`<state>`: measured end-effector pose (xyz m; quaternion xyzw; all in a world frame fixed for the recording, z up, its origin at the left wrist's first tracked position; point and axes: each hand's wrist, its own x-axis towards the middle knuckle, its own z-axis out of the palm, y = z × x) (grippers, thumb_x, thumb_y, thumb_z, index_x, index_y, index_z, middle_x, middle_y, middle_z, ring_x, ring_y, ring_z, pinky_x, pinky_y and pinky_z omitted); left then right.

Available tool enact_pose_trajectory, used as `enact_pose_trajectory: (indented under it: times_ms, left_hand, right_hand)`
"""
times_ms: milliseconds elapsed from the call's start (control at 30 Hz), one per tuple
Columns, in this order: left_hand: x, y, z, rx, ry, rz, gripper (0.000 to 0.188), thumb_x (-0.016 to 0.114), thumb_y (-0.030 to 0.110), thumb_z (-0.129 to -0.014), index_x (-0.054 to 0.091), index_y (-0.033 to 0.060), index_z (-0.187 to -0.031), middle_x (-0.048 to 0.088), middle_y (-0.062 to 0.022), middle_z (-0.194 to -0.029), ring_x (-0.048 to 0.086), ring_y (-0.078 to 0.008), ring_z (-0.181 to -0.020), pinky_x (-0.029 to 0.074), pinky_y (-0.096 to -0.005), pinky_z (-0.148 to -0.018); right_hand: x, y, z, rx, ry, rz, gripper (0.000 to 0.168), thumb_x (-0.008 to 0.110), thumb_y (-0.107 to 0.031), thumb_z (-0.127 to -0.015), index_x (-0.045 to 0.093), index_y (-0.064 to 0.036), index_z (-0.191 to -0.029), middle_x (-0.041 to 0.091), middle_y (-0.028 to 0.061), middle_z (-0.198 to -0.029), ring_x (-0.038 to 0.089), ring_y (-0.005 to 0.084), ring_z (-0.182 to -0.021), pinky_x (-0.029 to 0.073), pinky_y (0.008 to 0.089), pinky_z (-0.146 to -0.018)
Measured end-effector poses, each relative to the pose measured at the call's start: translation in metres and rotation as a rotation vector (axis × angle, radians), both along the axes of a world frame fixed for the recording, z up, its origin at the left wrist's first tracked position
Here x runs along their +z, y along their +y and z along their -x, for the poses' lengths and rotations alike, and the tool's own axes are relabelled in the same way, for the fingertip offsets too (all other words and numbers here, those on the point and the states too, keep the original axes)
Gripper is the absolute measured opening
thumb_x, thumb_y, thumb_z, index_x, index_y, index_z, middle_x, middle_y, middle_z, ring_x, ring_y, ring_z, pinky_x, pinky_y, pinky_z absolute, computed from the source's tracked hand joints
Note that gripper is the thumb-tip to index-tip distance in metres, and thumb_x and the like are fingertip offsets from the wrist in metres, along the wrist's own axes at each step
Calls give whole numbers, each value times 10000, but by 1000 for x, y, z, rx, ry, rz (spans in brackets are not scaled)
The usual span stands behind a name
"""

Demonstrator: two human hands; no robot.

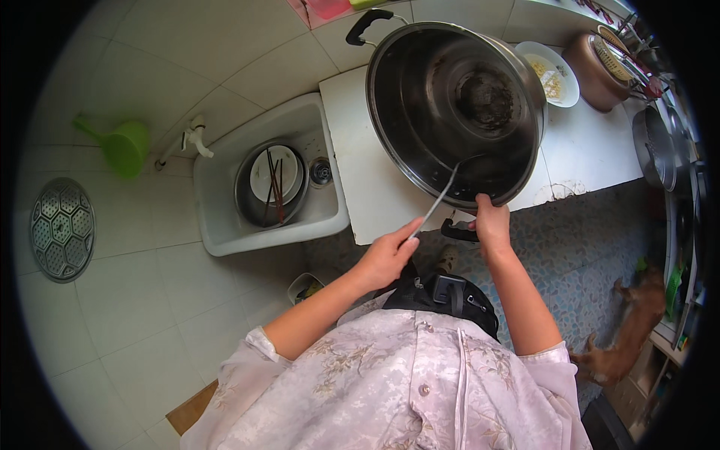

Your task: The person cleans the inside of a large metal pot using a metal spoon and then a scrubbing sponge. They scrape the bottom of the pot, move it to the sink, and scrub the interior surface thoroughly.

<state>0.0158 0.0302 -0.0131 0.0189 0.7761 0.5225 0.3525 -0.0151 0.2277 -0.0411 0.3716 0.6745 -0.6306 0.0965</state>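
A large stainless steel pot [427, 101] with black side handles leans towards me on the white countertop [371, 214]. Dark residue marks its inner bottom. My right hand [490, 225] grips its near rim beside the lower handle [462, 230], thumb over the edge. In my left hand [391, 253] is the thin metal handle of a ladle or similar utensil [439, 202]. Its far end reaches inside the pot near the lower wall, where the dark interior makes its shape hard to see.
Left of the counter, a sink [270, 239] holds a metal basin [243, 194] with bowls and chopsticks. A white bowl of pale yellow food [548, 79] stands behind the pot. A brown animal, apparently a dog [630, 332], is on the floor at right. A green dipper [125, 147] hangs by the tap [197, 138].
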Motion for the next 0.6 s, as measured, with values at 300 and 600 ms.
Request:
enact_pose_trajectory:
  times_ms: [300, 600]
  left_hand:
    - [-10, -46, 58, -72, 412, 505, 367, 467, 173, -869, 451, 162, -1236, 559, -222, -982, 541, -380, -904, 448, -379, -762]
    - [0, 6, 1, 116, -198, 6, 389, 434, 176, -904, 406, 87, -1281, 583, -67, -790, 550, -133, -583, 474, -270, -592]
  right_hand:
    - [6, 8, 4, -101, 123, 33, 257, 434, -92, -795, 513, 111, -932, 588, 148, -817, 595, 230, -578, 499, 313, -460]
    - [-9, -5, 9, -94, 211, -24, 218, 442, -117, -795, 542, 74, -826, 588, 124, -631, 564, 194, -435, 402, 292, -397]
